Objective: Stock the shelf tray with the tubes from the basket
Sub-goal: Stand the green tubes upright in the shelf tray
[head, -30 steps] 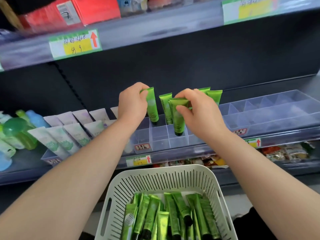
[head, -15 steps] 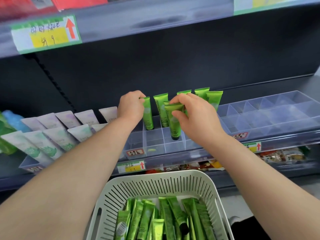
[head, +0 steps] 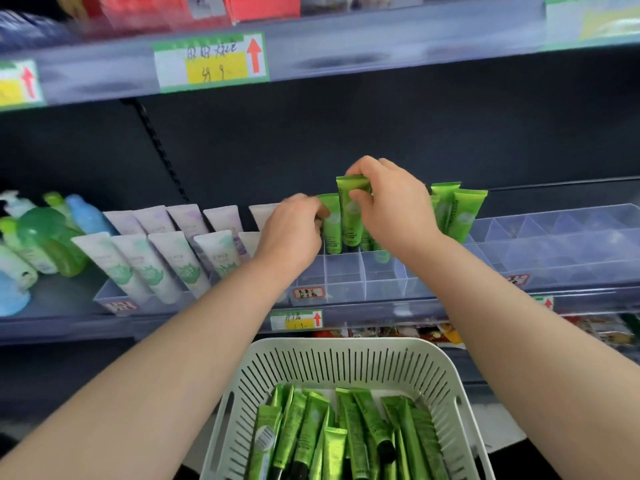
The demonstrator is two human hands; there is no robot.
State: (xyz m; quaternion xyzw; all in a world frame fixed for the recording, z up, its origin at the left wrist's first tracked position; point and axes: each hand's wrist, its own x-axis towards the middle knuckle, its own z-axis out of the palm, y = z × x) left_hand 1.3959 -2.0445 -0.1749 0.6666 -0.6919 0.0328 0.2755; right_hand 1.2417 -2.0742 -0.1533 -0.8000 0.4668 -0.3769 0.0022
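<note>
A clear divided shelf tray (head: 381,275) sits on the middle shelf. Several green tubes stand upright in its back cells. My right hand (head: 391,209) pinches the top of one green tube (head: 351,216), which stands upright over a back cell. My left hand (head: 294,230) grips the neighbouring green tube (head: 330,223) on its left side, fingers curled around it. Two more green tubes (head: 457,213) stand to the right of my right hand. Below, a white slotted basket (head: 346,362) holds several green tubes (head: 346,438) lying flat.
White and lilac tubes (head: 166,251) fill a tray to the left. Green and blue bottles (head: 45,233) stand at far left. A second clear tray (head: 571,244) lies at right. The upper shelf edge carries a price label (head: 211,62). Snack packets (head: 415,332) show below.
The view has shifted, so the shelf sits further right. My right hand has lifted its tube higher and moved it left, next to the tube under my left hand.
</note>
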